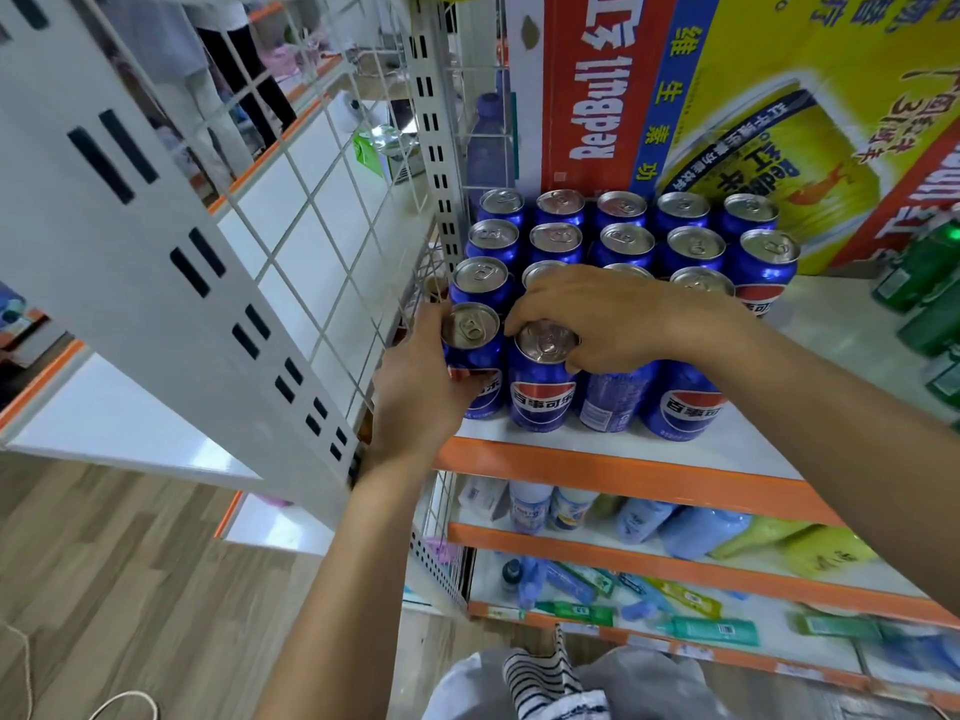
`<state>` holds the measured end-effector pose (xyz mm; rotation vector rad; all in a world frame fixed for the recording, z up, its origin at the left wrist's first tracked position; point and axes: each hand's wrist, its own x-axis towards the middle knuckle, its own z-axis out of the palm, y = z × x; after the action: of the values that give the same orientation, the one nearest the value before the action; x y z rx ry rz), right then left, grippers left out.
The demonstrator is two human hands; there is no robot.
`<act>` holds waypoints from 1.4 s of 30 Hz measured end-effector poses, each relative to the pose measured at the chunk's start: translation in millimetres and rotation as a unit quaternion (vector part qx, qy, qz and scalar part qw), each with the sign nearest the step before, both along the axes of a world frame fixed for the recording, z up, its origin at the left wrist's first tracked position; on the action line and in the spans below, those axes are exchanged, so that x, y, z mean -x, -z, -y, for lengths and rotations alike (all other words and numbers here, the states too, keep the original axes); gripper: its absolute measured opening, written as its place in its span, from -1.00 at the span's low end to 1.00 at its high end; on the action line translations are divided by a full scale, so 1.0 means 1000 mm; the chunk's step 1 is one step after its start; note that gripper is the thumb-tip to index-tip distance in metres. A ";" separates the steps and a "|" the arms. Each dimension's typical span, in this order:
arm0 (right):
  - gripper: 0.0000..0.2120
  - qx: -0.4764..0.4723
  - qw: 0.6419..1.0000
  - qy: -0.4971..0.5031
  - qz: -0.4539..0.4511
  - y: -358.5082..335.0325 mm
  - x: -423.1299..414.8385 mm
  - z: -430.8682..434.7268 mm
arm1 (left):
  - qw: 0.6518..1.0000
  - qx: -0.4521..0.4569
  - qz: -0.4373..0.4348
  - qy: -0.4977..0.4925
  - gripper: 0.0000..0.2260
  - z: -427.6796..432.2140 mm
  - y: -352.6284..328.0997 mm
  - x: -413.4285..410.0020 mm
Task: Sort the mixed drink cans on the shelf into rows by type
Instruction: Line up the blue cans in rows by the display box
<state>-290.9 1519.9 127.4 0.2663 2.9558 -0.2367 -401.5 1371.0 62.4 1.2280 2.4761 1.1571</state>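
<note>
At the front-left corner of the orange-edged white shelf (649, 472), the left hand (415, 392) wraps a blue aluminium cola can (470, 332). The right hand (597, 314) clasps the rim of the neighbouring blue can (540, 392), with a white wire grid (322, 210) just left.

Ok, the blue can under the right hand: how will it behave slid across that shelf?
The blue can looks unopened, tab flat, so probably full and heavy. Tall and narrow, held at the rim by the right hand, it could tip if pushed. The glossy shelf should let it slide.

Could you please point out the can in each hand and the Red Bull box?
Left-hand can (470, 324), head view, on its silver lid.
Right-hand can (540, 400), head view, on its front logo.
Red Bull box (571, 70), head view, on its red panel.
</note>
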 end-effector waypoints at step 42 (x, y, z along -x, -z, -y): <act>-0.63 -0.086 0.980 0.177 -0.006 -0.015 -0.052 -0.014 | 0.973 0.021 -0.172 0.153 -0.73 -0.044 -0.028 -0.026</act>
<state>-239.3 1533.8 142.4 0.8183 2.9224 -0.0232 -375.1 1414.9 90.6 1.8531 2.3924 0.8684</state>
